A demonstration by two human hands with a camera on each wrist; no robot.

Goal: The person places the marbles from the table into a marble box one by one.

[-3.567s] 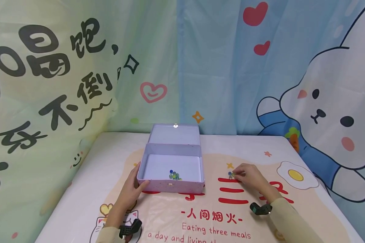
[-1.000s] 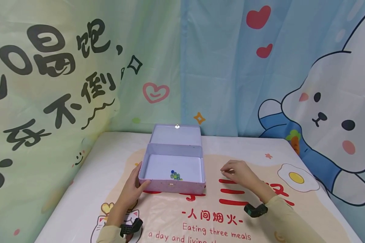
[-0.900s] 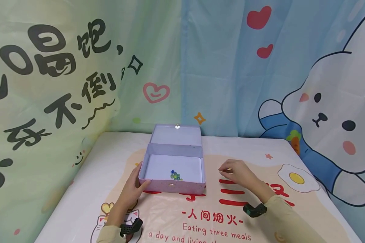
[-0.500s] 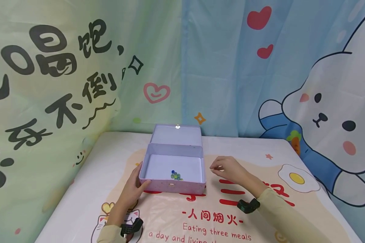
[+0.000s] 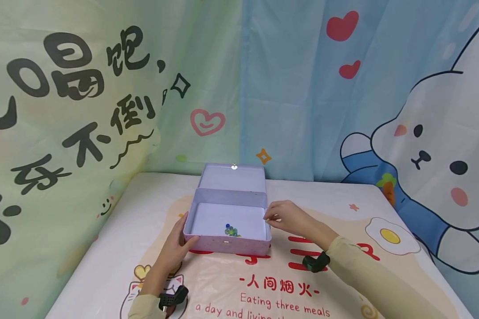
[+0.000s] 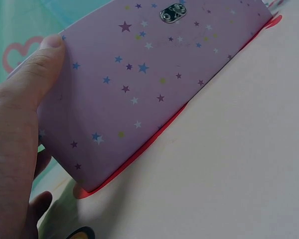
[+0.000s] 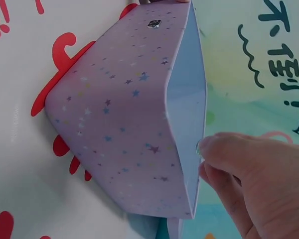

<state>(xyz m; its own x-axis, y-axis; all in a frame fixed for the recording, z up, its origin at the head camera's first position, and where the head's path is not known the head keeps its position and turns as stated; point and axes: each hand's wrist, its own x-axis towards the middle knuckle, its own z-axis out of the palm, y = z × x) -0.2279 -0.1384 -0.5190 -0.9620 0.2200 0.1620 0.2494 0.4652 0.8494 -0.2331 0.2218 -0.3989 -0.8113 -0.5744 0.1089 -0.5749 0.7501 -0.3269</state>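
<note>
A lilac tin box [image 5: 235, 246] with printed stars stands on the table, its lid [image 5: 232, 177] tipped back. Several blue and green glass marbles [image 5: 231, 231] lie inside near the front wall. My left hand [image 5: 174, 248] grips the box's front left corner, thumb [image 6: 47, 59] on the front face and fingers round the side. At the right rim, my right hand [image 5: 289, 217] has thumb and fingers pinched together above the box's edge. A sliver of a clear glass marble [image 7: 199, 147] shows at those fingertips in the right wrist view; the rest is hidden by them.
A printed cloth [image 5: 283, 305] with red lettering and a fried egg picture covers the table. Behind it hangs a curtain [image 5: 279, 88] with a cartoon rabbit. The box's metal clasp [image 6: 173, 13] sits on its front face.
My right hand has moved left from the table to the box's right rim. The marbles seen on the cloth by it earlier no longer show there. My left hand keeps its hold.
</note>
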